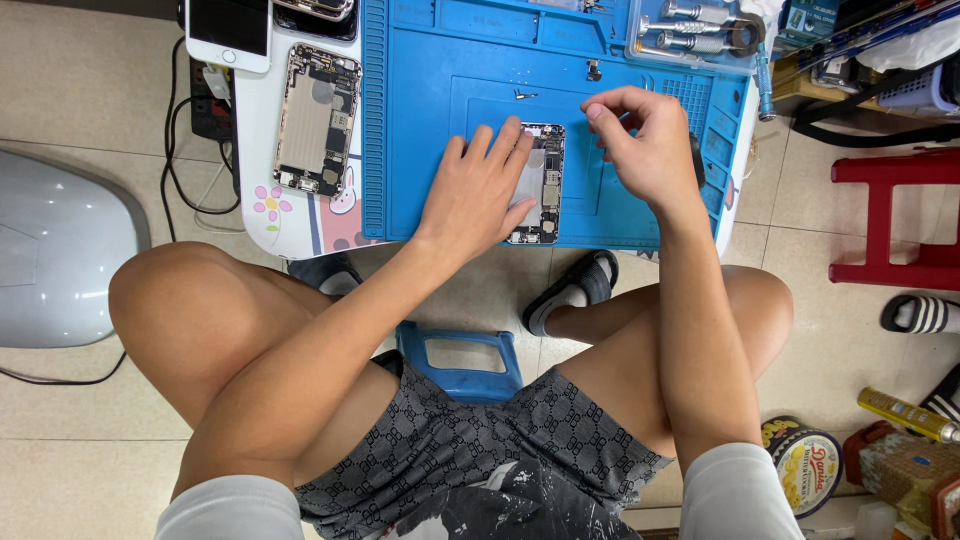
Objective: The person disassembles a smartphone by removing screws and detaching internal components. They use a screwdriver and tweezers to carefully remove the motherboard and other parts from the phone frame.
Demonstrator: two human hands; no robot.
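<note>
While the left hand (478,190) lies flat, fingers spread, pinning the opened grey phone chassis (541,183) to the blue silicone repair mat (420,120), the right hand (645,140) hovers beside it, fingertips pinched; anything held cannot be told.

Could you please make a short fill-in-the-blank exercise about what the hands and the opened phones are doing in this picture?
1. The left hand lies flat on an opened phone that rests on a ____ work mat.
2. A second opened phone lies to the ____ of the mat, on the white table.
3. The right hand is held ____ the mat, fingers pinched together.
4. Under the person sits a blue ____.

Missing words: blue; left; above; stool
</note>
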